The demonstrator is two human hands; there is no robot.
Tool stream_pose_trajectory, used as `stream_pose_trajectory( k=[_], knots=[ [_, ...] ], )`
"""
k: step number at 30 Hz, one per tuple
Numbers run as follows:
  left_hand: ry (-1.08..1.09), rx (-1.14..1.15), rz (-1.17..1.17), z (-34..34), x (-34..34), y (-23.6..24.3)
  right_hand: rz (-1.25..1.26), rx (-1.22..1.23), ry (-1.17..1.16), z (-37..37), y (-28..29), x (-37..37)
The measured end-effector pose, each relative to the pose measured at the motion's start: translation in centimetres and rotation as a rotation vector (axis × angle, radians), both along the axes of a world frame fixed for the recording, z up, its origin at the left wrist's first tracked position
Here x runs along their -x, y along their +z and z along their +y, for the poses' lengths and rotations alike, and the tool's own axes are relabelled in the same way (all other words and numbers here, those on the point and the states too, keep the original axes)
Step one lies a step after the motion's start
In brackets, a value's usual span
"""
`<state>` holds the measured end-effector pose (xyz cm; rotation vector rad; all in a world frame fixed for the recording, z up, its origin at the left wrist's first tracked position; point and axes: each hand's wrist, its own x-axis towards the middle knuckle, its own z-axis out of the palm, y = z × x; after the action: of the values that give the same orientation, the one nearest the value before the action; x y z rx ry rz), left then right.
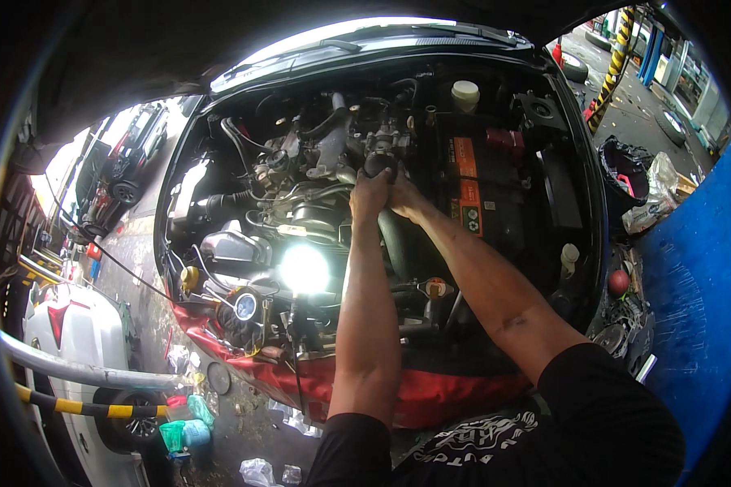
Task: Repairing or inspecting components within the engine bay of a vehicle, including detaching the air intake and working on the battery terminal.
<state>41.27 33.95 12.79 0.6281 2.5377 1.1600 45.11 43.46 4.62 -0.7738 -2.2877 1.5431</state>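
A black shirt (pixel 609 414) is nearest, its sleeves ending above two bare forearms that reach into an open engine bay. The left hand (pixel 370 195) and right hand (pixel 408 198) are closed together around a black rounded part (pixel 380 165), deep in the middle of the bay; the fingertips are hidden. A thick black hose (pixel 395 243) lies just below them. To their right sits an orange label (pixel 468 178); nearer, left, a lit lamp (pixel 304 269) glares. Red cover (pixel 439 398) drapes the front edge.

Both bare arms (pixel 367 308) far forward, left grip (pixel 370 195) and right grip (pixel 407 198) close together, backs upward.
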Motion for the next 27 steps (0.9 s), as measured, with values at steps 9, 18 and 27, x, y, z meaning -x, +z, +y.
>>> stream_pose_trajectory(
  k=[9, 18, 27],
  knots=[
    [-0.412, 0.252, 0.332, 0.5, 3.7, -2.0, -0.008, -0.044, -0.079, -1.5, 2.7, -1.2],
    [-0.052, 0.316, 0.069, 1.1, 2.0, -0.6, -0.164, -0.401, -0.046, -3.7, 3.2, -5.1],
    [-0.102, 0.373, 0.000, 1.2, 2.5, -0.5, -0.060, -0.047, -0.174, -3.8, 3.4, -5.0]
  ],
)
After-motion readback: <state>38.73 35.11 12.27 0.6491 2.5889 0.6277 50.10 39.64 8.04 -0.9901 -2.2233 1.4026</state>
